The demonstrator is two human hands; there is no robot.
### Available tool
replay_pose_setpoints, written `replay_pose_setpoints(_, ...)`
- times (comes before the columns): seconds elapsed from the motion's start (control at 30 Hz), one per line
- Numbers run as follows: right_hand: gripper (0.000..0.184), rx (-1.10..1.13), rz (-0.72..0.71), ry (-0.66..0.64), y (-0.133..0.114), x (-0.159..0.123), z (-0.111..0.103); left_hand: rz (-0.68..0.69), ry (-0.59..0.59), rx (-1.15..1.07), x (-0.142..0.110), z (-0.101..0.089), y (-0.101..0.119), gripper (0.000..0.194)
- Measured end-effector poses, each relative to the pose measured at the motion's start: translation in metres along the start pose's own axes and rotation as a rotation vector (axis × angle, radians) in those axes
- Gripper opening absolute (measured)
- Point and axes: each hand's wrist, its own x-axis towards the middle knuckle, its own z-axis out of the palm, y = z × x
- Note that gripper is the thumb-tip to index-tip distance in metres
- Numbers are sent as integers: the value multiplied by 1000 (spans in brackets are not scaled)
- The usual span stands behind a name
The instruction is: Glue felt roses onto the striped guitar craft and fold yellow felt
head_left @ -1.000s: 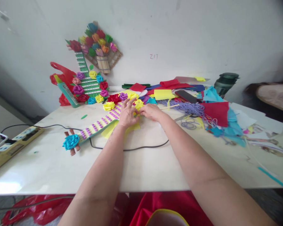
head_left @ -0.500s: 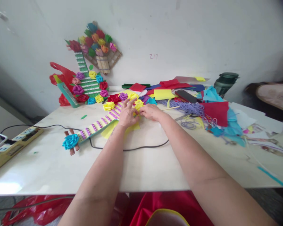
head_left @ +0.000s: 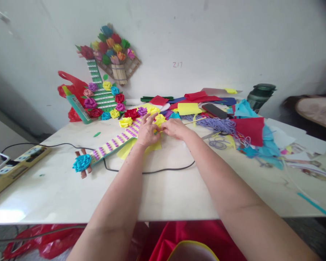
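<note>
Two hands meet over the flowered guitar (head_left: 121,138), its neck toward eight o'clock. Left hand's (head_left: 147,133) fingers partly spread, right hand's (head_left: 174,129) bunched; I cannot tell what they pinch. Worktop (head_left: 170,194) spreads at six, to its front edge (head_left: 179,220).

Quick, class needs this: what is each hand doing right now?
Left hand: fingers bent over the flower craft; grip cannot be told.
Right hand: fingers drawn together beside it; anything held is hidden.
</note>
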Motion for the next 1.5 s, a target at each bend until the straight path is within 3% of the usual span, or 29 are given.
replay_pose_setpoints(0.83,30,-48,17,9,-5,-5,-5,15,43,34,-1,2,0,10)
replay_pose_setpoints(1.5,32,-77,6,8,-5,-5,-3,23,12,45,-1,0,2,10)
